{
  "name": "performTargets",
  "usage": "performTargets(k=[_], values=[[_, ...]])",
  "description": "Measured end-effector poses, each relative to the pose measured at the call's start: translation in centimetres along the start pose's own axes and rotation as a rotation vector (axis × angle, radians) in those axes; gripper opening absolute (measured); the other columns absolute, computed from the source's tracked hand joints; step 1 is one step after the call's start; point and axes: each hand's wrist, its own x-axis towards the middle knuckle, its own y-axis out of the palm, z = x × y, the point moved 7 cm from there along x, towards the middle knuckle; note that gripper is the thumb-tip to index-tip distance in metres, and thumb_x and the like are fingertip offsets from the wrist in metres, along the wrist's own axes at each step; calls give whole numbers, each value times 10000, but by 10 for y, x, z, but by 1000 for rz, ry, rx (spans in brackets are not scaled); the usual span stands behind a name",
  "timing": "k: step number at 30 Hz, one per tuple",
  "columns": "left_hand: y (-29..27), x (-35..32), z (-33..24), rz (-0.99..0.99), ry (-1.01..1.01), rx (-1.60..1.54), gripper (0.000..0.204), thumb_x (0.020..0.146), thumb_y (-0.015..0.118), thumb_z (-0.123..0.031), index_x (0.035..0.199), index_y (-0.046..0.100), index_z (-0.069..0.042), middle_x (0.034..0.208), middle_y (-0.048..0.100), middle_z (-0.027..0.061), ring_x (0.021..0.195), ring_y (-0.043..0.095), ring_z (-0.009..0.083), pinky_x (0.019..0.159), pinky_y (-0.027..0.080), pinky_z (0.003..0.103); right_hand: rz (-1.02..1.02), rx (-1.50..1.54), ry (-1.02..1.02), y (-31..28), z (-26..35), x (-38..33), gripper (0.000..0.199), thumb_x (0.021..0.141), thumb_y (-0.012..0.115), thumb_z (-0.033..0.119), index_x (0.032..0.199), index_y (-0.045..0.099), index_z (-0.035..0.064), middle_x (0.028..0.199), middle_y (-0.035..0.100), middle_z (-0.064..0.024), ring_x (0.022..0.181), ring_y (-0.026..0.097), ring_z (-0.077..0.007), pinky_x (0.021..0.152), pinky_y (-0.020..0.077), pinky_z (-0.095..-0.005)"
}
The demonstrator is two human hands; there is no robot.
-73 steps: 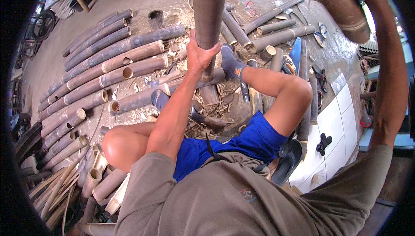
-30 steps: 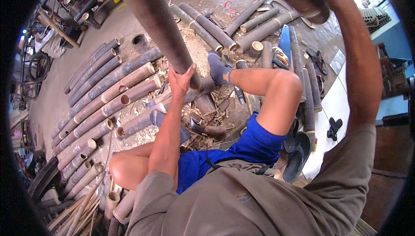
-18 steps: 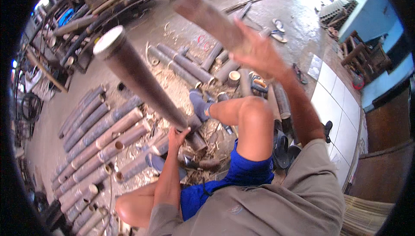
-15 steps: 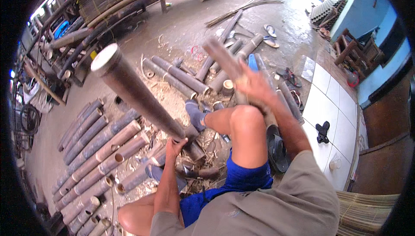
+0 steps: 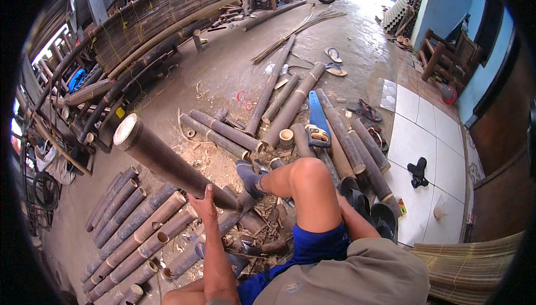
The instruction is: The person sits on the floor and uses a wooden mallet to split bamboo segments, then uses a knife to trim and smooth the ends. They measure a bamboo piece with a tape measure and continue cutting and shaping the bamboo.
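My left hand (image 5: 204, 207) is wrapped round a thick, dark bamboo pole (image 5: 167, 157). The pole slants up to the left, its pale cut end (image 5: 125, 129) raised. Its lower end reaches another dark bamboo piece (image 5: 248, 213) among the shavings between my legs. My right forearm goes down behind my raised knee; the knee hides that hand and whatever it may hold. Close to that forearm are dark sandals (image 5: 357, 199). Beyond the knee, a handsaw (image 5: 318, 118) with a blue blade lies on bamboo lengths.
Cut bamboo tubes (image 5: 134, 238) lie in rows at left. More bamboo poles (image 5: 293, 104) spread ahead, near flip-flops (image 5: 335, 69). White floor tiles (image 5: 410, 137) run along the right, with a black object (image 5: 417, 172) and a cup (image 5: 441, 210). A rack (image 5: 167, 26) of slats stands far left.
My right hand has dropped from its raised place, with a brown stick-like piece in it, to behind my knee. The bamboo pole has tipped lower, and my left hand grips it from its side.
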Motion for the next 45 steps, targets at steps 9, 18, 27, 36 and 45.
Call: performTargets(k=[9,18,27,36,45], values=[[-27,-22,-4,-8,43,31,657,821,892,-222,1301,538,55,1164,647,142,1010,631,253,951,506,367,-547,613,-577,-209,266,-57,608,895,818,237,1385,596,-46,1292,704,-192,1105,712,-254,945,564,-367],[-33,-56,-29,86,70,-257,931,776,911,-375,1457,443,52,1375,601,168,1213,619,279,1048,502,410,81,840,-1409,-102,493,-136,1232,679,963,495,1628,304,69,1483,517,-256,1344,563,-349,1117,451,-461],[-23,-53,-84,143,64,-223,976,739,893,-511,1433,493,46,1356,616,135,1216,614,246,1074,477,413,140,959,-1262,-109,494,-127,877,645,968,330,1350,551,16,1131,711,-143,1045,693,-225,955,542,-361],[18,-43,-130,263,164,-210,959,689,919,-435,1436,544,35,1341,668,133,1216,645,227,1070,500,397,221,1003,-1021,-102,464,-109,898,576,1006,286,1317,589,-3,1197,716,-123,1054,707,-199,938,566,-354],[8,-48,-146,236,147,-354,889,649,959,-379,1376,621,6,1312,699,133,1220,655,221,1102,486,401,191,1003,-1071,-81,463,-111,1053,606,981,376,1449,462,16,1340,639,-132,1216,652,-246,1045,526,-411]])
